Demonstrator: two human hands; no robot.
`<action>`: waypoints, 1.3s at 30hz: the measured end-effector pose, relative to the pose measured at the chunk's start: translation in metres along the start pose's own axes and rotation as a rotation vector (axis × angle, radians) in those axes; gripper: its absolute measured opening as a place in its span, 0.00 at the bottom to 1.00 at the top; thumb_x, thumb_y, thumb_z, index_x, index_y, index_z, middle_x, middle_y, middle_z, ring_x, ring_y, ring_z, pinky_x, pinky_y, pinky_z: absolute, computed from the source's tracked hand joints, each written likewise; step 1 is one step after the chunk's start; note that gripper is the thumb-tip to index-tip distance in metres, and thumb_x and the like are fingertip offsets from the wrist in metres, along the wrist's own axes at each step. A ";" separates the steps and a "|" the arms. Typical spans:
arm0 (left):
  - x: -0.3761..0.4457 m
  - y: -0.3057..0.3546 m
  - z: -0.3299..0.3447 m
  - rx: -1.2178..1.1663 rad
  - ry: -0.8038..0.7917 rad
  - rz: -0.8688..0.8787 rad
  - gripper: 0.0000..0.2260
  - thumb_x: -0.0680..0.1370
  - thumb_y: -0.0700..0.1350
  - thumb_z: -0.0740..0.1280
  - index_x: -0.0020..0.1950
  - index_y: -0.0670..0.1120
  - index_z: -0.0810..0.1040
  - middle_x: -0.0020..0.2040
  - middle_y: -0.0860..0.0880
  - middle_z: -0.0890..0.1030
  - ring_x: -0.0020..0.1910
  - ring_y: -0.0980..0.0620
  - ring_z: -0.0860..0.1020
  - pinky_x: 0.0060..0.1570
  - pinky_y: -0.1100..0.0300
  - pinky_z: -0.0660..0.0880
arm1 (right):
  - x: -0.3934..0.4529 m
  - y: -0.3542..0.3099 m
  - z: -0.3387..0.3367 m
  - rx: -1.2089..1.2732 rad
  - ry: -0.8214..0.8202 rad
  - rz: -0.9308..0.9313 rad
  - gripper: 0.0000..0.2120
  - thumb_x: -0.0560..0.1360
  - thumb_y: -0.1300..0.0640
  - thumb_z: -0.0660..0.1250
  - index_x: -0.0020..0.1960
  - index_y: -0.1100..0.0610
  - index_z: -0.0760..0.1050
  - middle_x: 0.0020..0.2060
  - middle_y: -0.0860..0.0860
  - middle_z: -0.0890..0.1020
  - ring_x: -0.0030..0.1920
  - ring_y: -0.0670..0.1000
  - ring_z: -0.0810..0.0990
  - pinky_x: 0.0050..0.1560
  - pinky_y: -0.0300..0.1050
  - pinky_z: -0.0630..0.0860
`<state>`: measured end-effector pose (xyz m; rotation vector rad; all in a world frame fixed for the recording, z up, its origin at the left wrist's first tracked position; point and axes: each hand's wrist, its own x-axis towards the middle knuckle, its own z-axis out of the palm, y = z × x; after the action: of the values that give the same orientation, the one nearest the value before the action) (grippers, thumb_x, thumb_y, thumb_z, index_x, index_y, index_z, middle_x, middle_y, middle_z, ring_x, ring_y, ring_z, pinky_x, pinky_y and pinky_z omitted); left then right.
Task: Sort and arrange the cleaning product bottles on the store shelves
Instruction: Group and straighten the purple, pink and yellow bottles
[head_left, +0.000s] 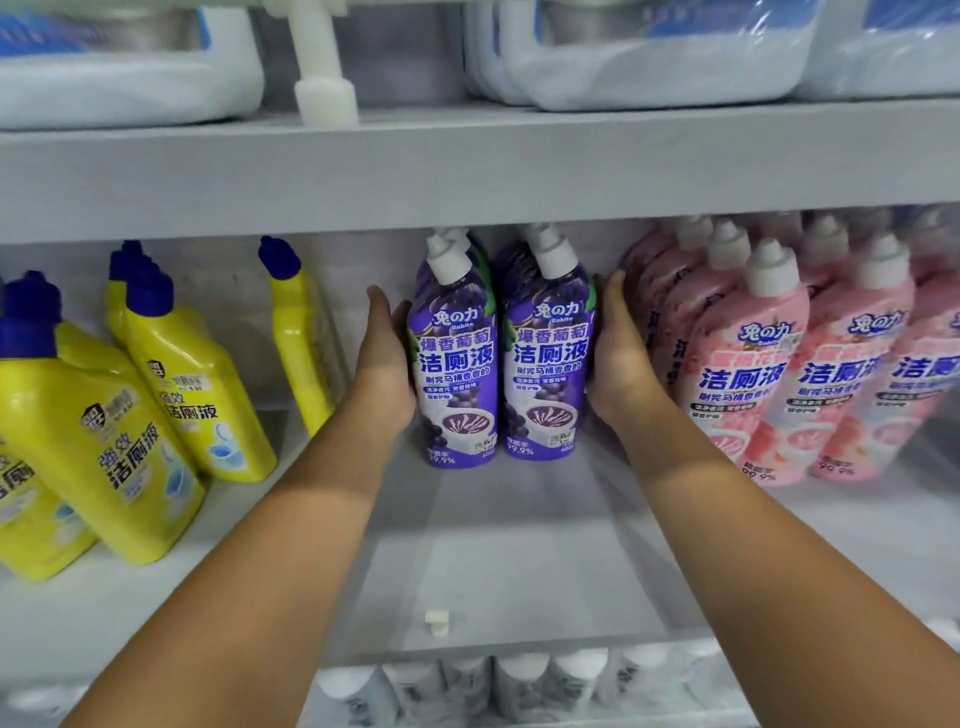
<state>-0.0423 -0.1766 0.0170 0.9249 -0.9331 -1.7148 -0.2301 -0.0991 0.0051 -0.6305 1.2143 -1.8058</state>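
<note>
Hands on a shelf (498, 561), left hand (382, 358) flat against the left purple bottle (457, 364), right hand (618, 358) flat against the right purple bottle (548, 358), fingers straight, yellow bottles (156, 395) leaning left, pink bottles (779, 374) just right

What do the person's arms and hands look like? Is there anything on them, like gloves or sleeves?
Both arms are bare right up to the bottom edge of the picture: no sleeves show. The left hand and the right hand wear no gloves. No watch, bracelet or ring can be seen on either wrist or on the fingers that show.
</note>
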 end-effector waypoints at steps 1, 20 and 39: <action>-0.002 0.000 0.003 0.017 -0.004 -0.003 0.32 0.81 0.69 0.52 0.70 0.48 0.78 0.59 0.44 0.86 0.56 0.44 0.85 0.59 0.50 0.79 | -0.001 0.000 0.003 -0.004 -0.024 0.018 0.35 0.78 0.29 0.56 0.67 0.55 0.79 0.58 0.58 0.85 0.60 0.59 0.84 0.67 0.59 0.76; 0.003 -0.017 -0.005 0.130 -0.058 -0.030 0.27 0.82 0.67 0.54 0.55 0.49 0.84 0.52 0.44 0.87 0.53 0.43 0.86 0.58 0.48 0.80 | -0.008 0.001 0.006 0.005 -0.138 0.059 0.31 0.83 0.33 0.48 0.58 0.53 0.82 0.52 0.55 0.87 0.51 0.54 0.87 0.54 0.50 0.81; 0.004 -0.022 -0.003 0.091 -0.129 -0.016 0.31 0.83 0.68 0.48 0.57 0.50 0.84 0.57 0.44 0.86 0.56 0.43 0.85 0.59 0.47 0.79 | -0.002 -0.004 0.000 -0.022 -0.153 0.074 0.34 0.81 0.30 0.48 0.63 0.53 0.81 0.59 0.57 0.85 0.60 0.58 0.84 0.65 0.57 0.77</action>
<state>-0.0491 -0.1752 -0.0047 0.8910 -1.0995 -1.7745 -0.2305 -0.0969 0.0094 -0.7136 1.1407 -1.6532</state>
